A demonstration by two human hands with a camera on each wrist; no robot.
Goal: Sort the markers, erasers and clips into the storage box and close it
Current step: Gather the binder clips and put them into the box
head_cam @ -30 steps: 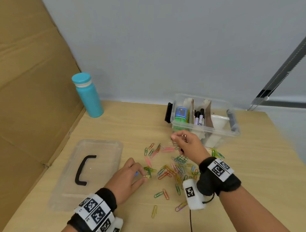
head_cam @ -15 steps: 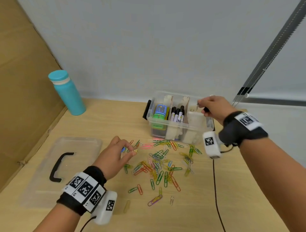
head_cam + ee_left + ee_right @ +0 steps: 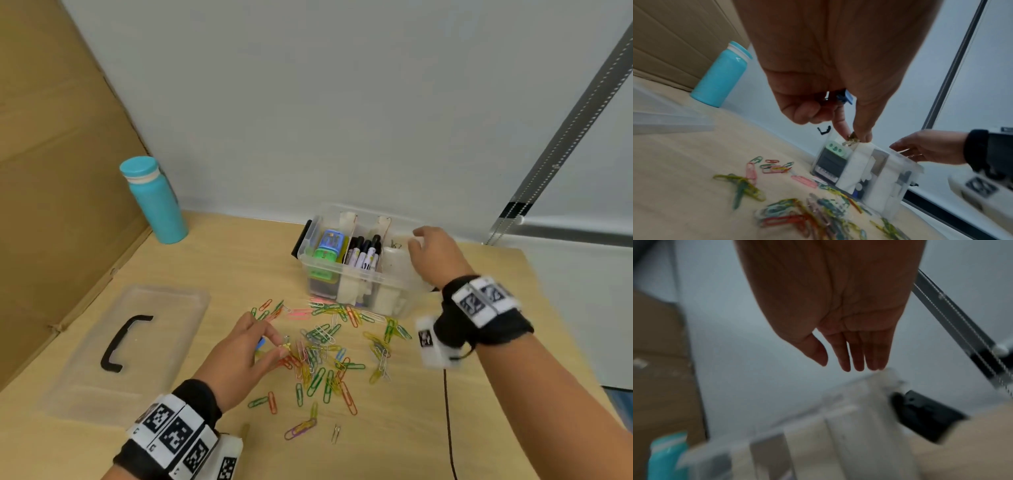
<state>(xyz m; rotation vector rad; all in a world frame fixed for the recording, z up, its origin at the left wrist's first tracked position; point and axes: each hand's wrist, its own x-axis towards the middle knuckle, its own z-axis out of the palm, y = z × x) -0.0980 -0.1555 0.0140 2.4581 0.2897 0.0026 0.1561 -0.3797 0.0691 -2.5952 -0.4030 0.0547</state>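
Observation:
The clear storage box (image 3: 404,284) stands open at the back of the table, with erasers (image 3: 329,246) in its left section and markers (image 3: 364,253) in the middle one. Several coloured paper clips (image 3: 325,349) lie scattered in front of it. My left hand (image 3: 281,346) is low over the pile and pinches a yellow clip (image 3: 851,140) between thumb and forefinger. A blue clip (image 3: 844,97) is tucked in its palm. My right hand (image 3: 416,240) hovers over the box's right section, fingers (image 3: 857,353) straight and holding nothing.
The clear lid (image 3: 164,329) with its black handle (image 3: 123,342) lies flat at the left. A teal bottle (image 3: 154,202) stands at the back left beside a cardboard wall (image 3: 51,205). A black cable (image 3: 448,428) runs along the table at the right.
My right hand carried clips from the pile to the box's right end and has opened there. My left hand moved into the pile and pinched a yellow clip.

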